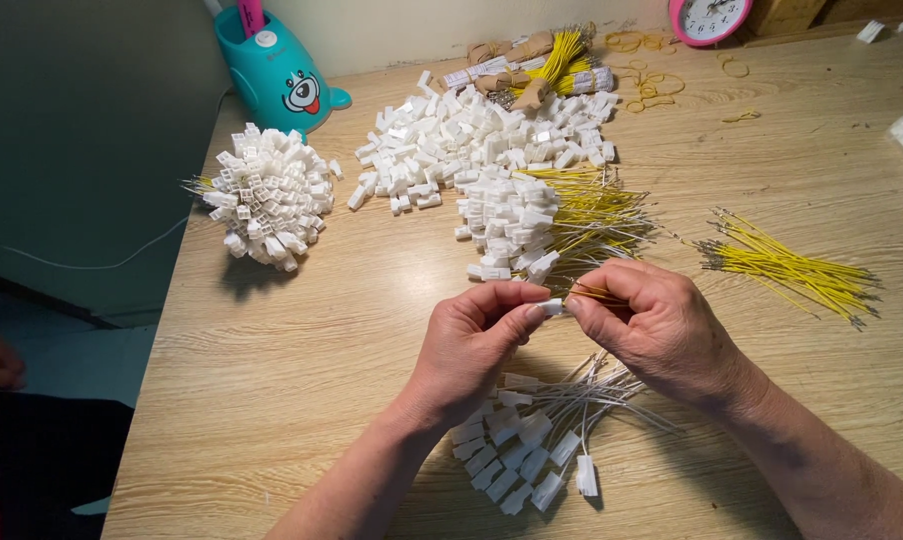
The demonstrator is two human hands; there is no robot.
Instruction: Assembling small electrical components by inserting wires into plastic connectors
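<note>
Just in front of the yellow-wired connector pile (532, 225), mid-bench (272, 380), we see the left hand (469, 345) w/ its grip pinched on a small white connector (552, 307); right hand (662, 325) grip closed on thin yellow wires (602, 293) meeting it. Nearer than that pile, under the hands, lie white-wired connectors (532, 440); right of it, loose yellow wires (792, 268).

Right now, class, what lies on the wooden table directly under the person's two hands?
Under the left hand and right hand lies a bundle of white plastic connectors on white wires, spread on the wooden table. The hands cover the bundle's upper part, so its far end cannot be seen.
</note>
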